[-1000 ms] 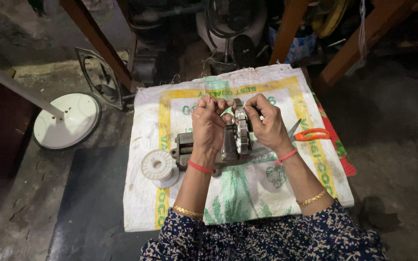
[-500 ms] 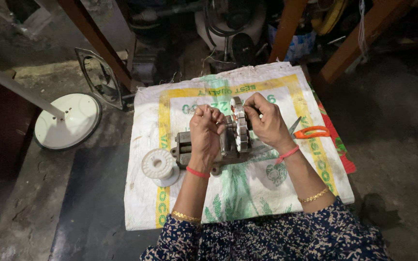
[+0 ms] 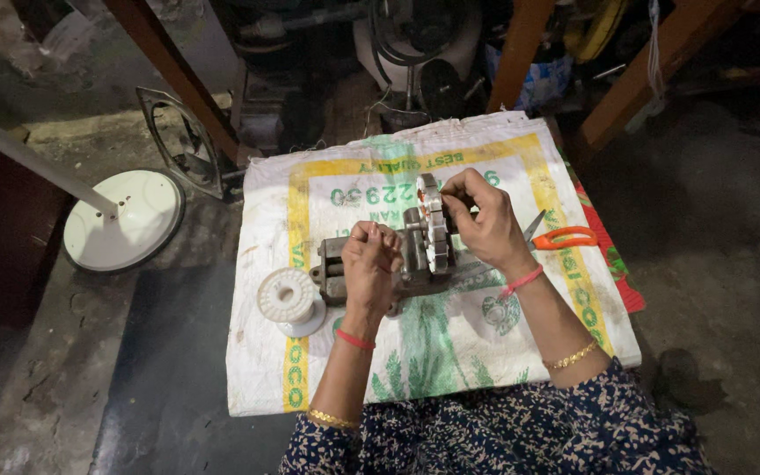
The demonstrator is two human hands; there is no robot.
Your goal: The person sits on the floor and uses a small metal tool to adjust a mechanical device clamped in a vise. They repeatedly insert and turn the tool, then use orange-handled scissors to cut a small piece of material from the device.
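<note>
A grey metal device point(image 3: 332, 268) sits in the middle of a white printed sack point(image 3: 450, 352) spread on the floor. A round laminated metal core point(image 3: 433, 224) stands upright on it. My right hand point(image 3: 484, 220) grips this core from the right, fingertips at its top edge. My left hand point(image 3: 371, 262) is curled into a fist over the device's body, just left of the core. What its fingers hold is hidden. Left of the device lies a white spool point(image 3: 289, 299).
Orange-handled scissors point(image 3: 565, 237) lie on the sack to the right of my right hand. A white round stand base with a pole point(image 3: 120, 220) and a dark metal frame point(image 3: 182, 145) are on the floor at left. Slanted wooden legs point(image 3: 512, 53) and dark machine parts stand behind the sack.
My left hand has dropped from the top of the core down and left onto the device's body, closing into a fist. My right hand has stayed on the core.
</note>
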